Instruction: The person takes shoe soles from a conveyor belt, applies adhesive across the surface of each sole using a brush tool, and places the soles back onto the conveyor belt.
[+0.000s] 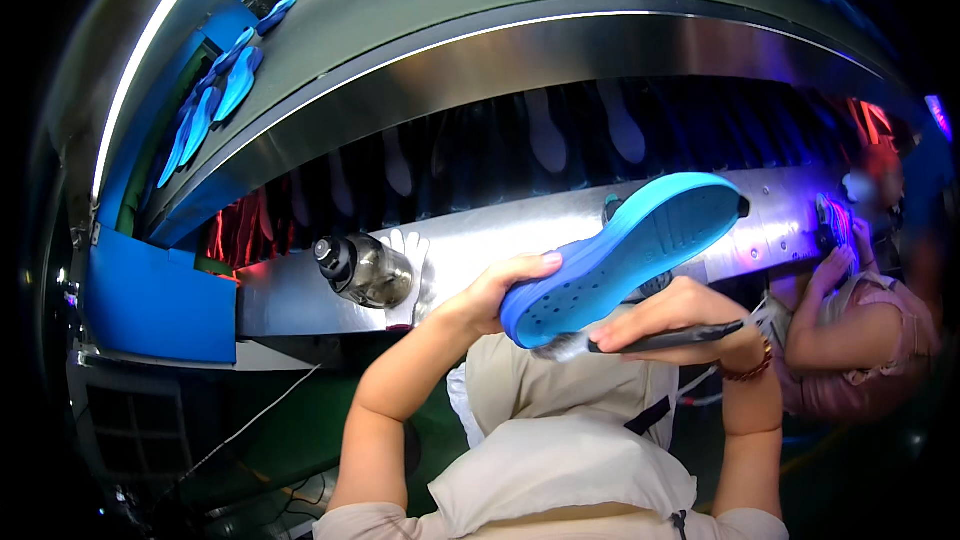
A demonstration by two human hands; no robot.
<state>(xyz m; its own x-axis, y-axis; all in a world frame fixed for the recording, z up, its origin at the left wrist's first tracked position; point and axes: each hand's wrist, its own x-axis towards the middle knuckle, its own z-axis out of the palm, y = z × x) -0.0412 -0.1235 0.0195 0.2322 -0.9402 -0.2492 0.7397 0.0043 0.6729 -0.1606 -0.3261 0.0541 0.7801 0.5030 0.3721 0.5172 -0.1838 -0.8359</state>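
- One conveyor belt point(400, 15) beyond the blue sole point(650, 240) bears at least eight other soles point(238, 85).
- One bottle point(375, 273) is left of it, one co-worker point(850, 335) right.
- My left hand point(503, 285) grips the one blue sole, metal bench point(290, 295) behind it.
- My right hand point(690, 312) clasps one black-handled brush point(672, 339) at the sole's near end.

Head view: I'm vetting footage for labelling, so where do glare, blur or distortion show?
Head view: glare whitens the metal ledge; same view, the green belt bows with fisheye distortion; same view, the co-worker at right looks soft under violet light, while the blue sole is fairly crisp.
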